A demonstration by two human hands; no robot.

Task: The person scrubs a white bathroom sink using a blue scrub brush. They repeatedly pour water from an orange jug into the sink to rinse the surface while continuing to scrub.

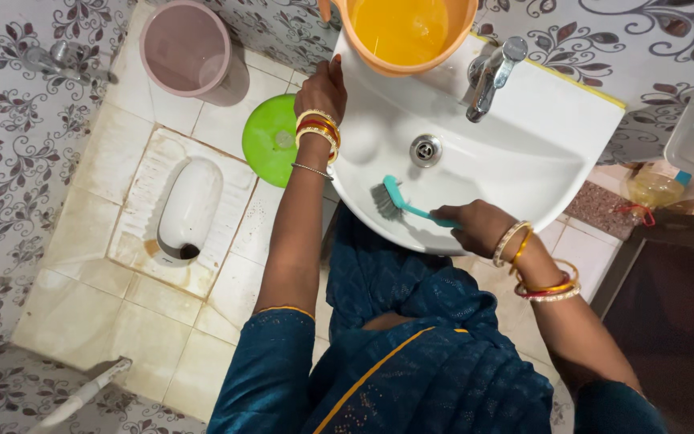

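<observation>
Bathroom, seen from above: patterned floral wall tiles (10,120), cream floor tiles (114,321) with stains, and a white squat toilet pan (189,205) set into the floor at left. White wash basin (524,153) on the wall at upper right, with its drain (426,149) near the middle and a chrome tap (490,76) on the back rim.

Right hand (475,225): grip closed around the handle of a teal scrubbing brush (399,205). Brush bristles rest against the inner front wall of the basin, below and left of the drain. Bangles on the right wrist.

Left hand (323,88): fingers laid on the basin's left rim, just beside an orange tub (403,32) that sits on the back left of the basin (yellowish liquid inside). Hand is flat against the rim, fingers together, holding nothing that I can see. Bangles on this wrist too.

Floor items: a green round lid (271,137) lies beneath the left forearm, and a pink bucket (186,48) stands in the corner beyond it. Wall tap (62,60) at upper left. Person wears dark blue cloth with a yellow edge.
</observation>
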